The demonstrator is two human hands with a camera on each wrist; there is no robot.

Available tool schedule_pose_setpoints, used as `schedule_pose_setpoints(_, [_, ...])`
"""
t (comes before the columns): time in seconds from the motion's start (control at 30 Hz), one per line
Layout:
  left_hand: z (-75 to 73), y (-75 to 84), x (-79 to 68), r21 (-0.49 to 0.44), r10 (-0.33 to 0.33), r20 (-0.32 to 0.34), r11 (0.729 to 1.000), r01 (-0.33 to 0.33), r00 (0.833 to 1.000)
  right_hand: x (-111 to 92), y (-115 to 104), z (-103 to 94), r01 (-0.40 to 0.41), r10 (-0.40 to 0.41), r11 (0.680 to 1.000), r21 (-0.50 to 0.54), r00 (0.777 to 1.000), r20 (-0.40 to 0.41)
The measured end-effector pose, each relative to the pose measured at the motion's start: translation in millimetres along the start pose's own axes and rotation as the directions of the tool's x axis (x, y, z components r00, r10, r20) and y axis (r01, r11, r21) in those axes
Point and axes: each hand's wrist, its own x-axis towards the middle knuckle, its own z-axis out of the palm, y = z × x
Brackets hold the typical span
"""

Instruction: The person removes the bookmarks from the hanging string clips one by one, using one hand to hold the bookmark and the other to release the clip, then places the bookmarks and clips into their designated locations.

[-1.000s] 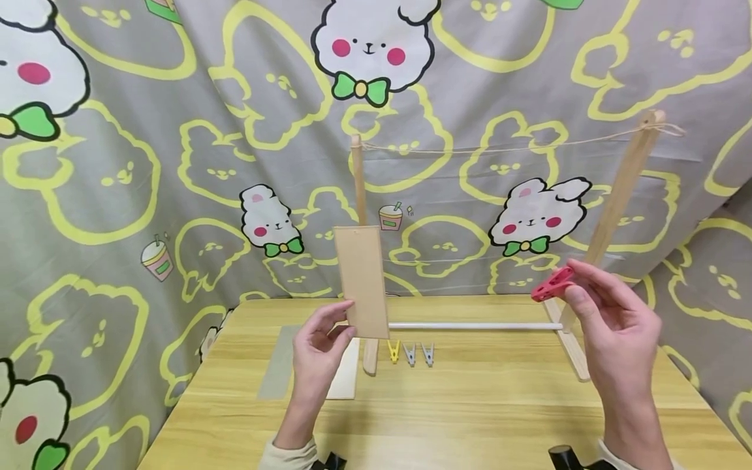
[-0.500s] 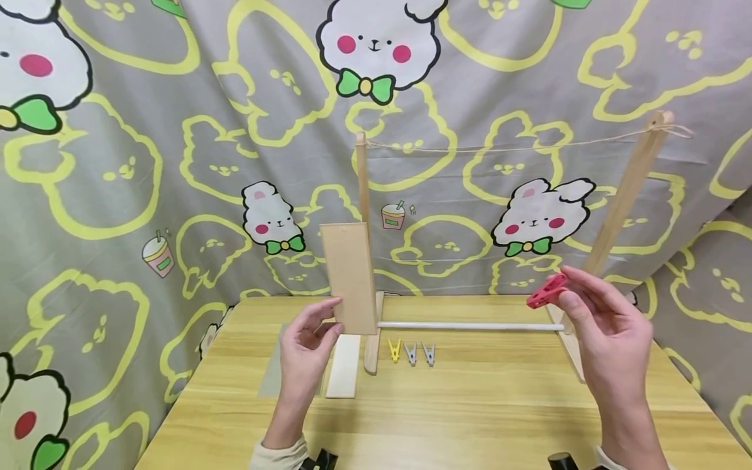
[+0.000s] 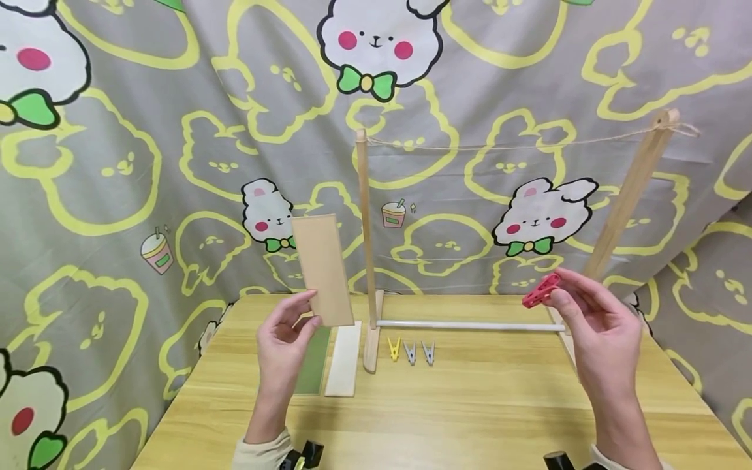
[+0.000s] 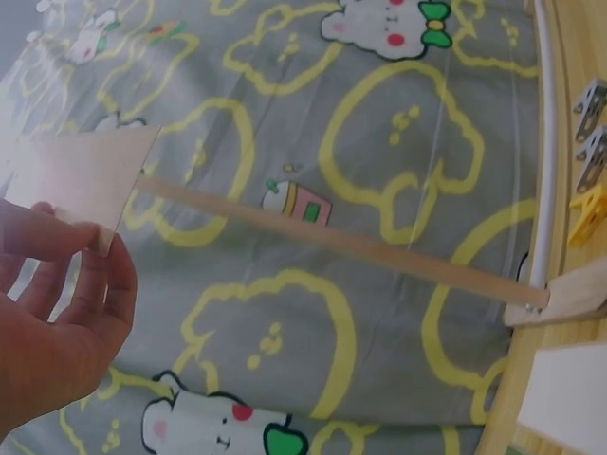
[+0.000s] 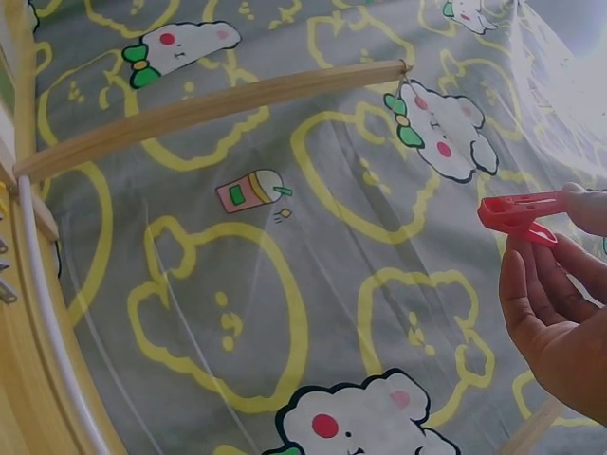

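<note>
My left hand (image 3: 286, 333) pinches the lower left edge of a thin tan rectangular card (image 3: 323, 271), held up nearly upright above the table. In the left wrist view, thumb and fingers grip the card (image 4: 85, 175) at its edge. Over on the right, my right hand (image 3: 602, 326) pinches a red clothespin (image 3: 541, 291) by its handle ends, nose pointing left. The right wrist view shows the clothespin (image 5: 520, 213) between thumb and fingers. Both hands are in front of a wooden stand whose string (image 3: 470, 148) runs between two posts.
The stand's left post (image 3: 367, 228) and right post (image 3: 628, 196) are joined low down by a white rod (image 3: 470, 325). A yellow clothespin (image 3: 394, 350) and two grey clothespins (image 3: 410, 353) lie on the table (image 3: 446, 418). A white card (image 3: 343, 365) and a green card (image 3: 313, 365) lie left.
My left hand has carried the tan card leftward, away from in front of the left post, uncovering more of the green card. My right hand with the red clothespin has shifted slightly left.
</note>
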Motion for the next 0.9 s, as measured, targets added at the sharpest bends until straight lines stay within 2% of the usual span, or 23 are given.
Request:
schedule_pose_setpoints(0.37, [-27.1, 1.6, 6.9, -0.02, 0.009, -0.047, 1.0, -0.01, 0.999, -2.1, 8.6, 2.0, -0.08, 0.077, 0.993, -0.084, 0.996, -0.041])
schedule_pose_setpoints(0.63, [-40.7, -3.4, 12.1, 0.033, -0.001, -0.055, 0.999, 0.002, 0.999, 0.8, 14.2, 1.9, -0.099, 0.098, 0.986, -0.132, 0.995, -0.013])
schedule_pose_setpoints(0.9, [-49.6, -9.8, 12.3, 0.07, -0.049, -0.068, 0.996, 0.054, 0.996, -4.3, 22.2, 0.7, -0.179, 0.173, 0.959, -0.221, 0.984, -0.046])
